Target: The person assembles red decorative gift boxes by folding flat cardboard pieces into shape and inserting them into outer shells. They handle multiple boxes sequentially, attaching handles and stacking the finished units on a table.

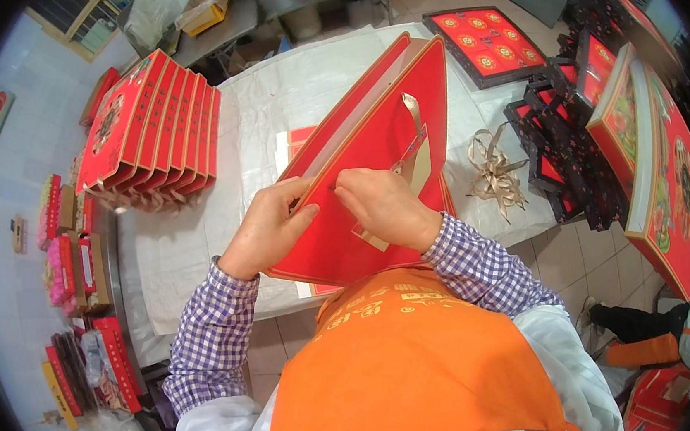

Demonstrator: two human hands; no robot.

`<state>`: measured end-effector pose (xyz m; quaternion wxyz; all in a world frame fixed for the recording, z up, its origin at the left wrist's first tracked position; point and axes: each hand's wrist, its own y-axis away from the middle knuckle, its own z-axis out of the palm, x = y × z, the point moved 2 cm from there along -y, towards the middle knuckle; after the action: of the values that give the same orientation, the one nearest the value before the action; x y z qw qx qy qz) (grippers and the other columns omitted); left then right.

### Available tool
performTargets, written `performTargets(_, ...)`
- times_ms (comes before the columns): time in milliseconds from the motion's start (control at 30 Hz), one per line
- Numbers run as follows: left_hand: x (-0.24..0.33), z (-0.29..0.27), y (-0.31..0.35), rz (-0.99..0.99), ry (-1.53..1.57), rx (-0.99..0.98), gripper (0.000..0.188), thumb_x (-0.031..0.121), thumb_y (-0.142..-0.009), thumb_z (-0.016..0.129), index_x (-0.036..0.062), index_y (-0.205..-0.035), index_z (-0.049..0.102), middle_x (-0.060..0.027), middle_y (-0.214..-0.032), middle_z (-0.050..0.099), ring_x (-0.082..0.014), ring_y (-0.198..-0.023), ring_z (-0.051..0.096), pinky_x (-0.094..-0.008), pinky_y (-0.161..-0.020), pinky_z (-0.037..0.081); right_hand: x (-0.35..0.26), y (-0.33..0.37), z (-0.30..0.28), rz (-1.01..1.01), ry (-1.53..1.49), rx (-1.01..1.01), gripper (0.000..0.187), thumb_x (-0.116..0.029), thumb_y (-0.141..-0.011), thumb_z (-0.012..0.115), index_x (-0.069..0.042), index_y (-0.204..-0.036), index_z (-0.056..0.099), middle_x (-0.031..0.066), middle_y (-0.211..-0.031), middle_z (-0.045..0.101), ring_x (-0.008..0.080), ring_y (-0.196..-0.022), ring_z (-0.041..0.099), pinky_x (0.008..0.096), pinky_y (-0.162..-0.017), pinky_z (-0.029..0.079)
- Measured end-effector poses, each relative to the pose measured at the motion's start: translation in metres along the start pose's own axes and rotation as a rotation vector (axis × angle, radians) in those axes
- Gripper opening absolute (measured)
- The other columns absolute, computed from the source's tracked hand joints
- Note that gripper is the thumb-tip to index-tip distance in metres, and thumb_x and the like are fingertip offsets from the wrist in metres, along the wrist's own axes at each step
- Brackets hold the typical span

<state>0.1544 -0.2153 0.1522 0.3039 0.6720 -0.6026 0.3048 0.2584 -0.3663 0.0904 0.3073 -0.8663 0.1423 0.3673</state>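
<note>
The fingertips of the left hand (267,227) and of the right hand (386,207) are pressed together in two pinches, close to each other, on the upper edge of a flat red box (371,138); whether they pinch the edge itself or the end of the gold ribbon (414,138) cannot be told, because the fingers hide that spot. The ribbon goes from there up across the red panel, and its upper end is loose. The box stands tilted at the near edge of the table (299,79), which is covered with a white sheet, and it leans toward the person's orange apron (401,368). If the pinch is weak, the smooth ribbon could probably slip out of the fingers, and the tilted box could slide down from the near edge. A hard pull could perhaps crease the thin cardboard. At the left edge of the table a row of finished red boxes (149,126) leans together, and a bundle of loose ribbons (494,172) lies near the right edge, just beside dark trays (559,153).
</note>
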Motion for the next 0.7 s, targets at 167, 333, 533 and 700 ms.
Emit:
performTargets(167,-0.002,0.001,0.000,0.008,0.015,-0.002,0.031,0.004,-0.088,0.059,-0.0041,-0.117,0.061,-0.0139,-0.084,0.060,-0.0184,-0.073,0.054,-0.0322,-0.068,0.045,0.002,0.000,0.000,0.004,-0.037,-0.015,0.015,-0.014,-0.093,0.054,-0.001,-0.088,0.056,0.0183,-0.081,0.061,0.0372,-0.078,0.061,0.0455,-0.069,0.049)
performTargets(333,0.009,0.002,0.001,0.043,-0.038,0.017,0.032,0.002,-0.086,0.059,-0.0021,-0.118,0.061,-0.0180,-0.087,0.060,-0.0261,-0.074,0.057,-0.0345,-0.069,0.046,0.000,0.000,-0.001,0.016,-0.024,-0.019,0.016,-0.014,-0.093,0.054,0.000,-0.087,0.057,0.0186,-0.080,0.062,0.0375,-0.077,0.062,0.0461,-0.068,0.050)
performTargets(533,0.025,0.008,0.006,0.067,-0.138,0.044,0.032,-0.002,-0.084,0.058,-0.0042,-0.117,0.059,-0.0181,-0.086,0.058,-0.0285,-0.075,0.056,-0.0345,-0.069,0.045,-0.015,0.000,-0.011,0.083,0.080,-0.077,0.015,-0.012,-0.091,0.054,0.000,-0.083,0.057,0.0193,-0.074,0.061,0.0383,-0.072,0.062,0.0465,-0.065,0.050)
performTargets(700,0.035,0.019,0.009,0.124,-0.157,0.073,0.033,0.002,-0.087,0.060,-0.0058,-0.119,0.057,-0.0167,-0.089,0.060,-0.0271,-0.079,0.058,-0.0328,-0.071,0.046,-0.015,0.005,-0.009,0.070,0.084,-0.008,0.014,-0.010,-0.090,0.058,0.002,-0.083,0.058,0.0201,-0.072,0.061,0.0376,-0.069,0.062,0.0448,-0.061,0.049)
